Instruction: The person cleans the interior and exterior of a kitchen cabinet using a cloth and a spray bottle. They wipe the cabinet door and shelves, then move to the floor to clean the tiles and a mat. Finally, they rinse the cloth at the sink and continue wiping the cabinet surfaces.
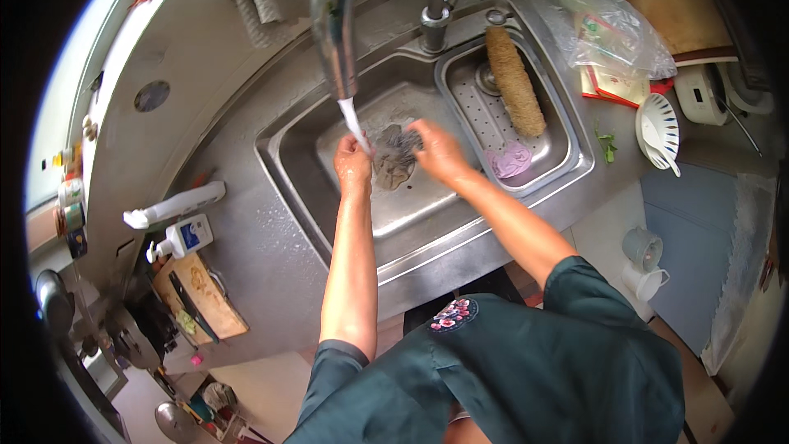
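Water runs from the chrome faucet onto my left hand, whose fingers are bent under the stream; something thin may be between them, but I cannot tell. My right hand, slightly blurred, pinches a dark grey scrunched scrubber or mesh in its fingertips. Below and between the hands, a wet grey-brown cloth-like clump lies over the drain area of the large stainless steel sink basin. To the right, the smaller basin insert holds a long tan fibrous roll and a crumpled pink cloth.
Left of the sink lie a white spray bottle, a pump bottle and a wooden cutting board with a knife. On the right are plastic bags, green leaves and a white bowl with a spoon.
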{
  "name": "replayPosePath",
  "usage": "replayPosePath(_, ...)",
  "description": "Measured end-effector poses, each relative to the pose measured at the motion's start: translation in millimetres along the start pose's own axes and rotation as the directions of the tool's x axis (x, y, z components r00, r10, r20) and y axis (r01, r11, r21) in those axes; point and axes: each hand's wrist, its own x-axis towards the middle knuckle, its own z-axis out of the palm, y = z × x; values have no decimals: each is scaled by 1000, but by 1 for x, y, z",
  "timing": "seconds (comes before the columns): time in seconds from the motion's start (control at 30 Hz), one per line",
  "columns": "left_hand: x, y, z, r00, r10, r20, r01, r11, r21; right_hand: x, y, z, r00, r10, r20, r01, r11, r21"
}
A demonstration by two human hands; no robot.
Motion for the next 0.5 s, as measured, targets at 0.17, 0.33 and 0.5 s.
replayPosePath(0.17,16,-38,-21,990,-111,-91,126,975,183,11,-31,-100,937,-209,-281,158,968,-194)
replayPosePath(0.33,31,-109,-1,994,15,-108,32,905,425,14,-21,-100,936,-307,-172,220,891,-396)
replayPosePath(0.5,21,-156,-3,934,-344,-99,348,937,32,13,-10,14,949,-180,257,169,984,65)
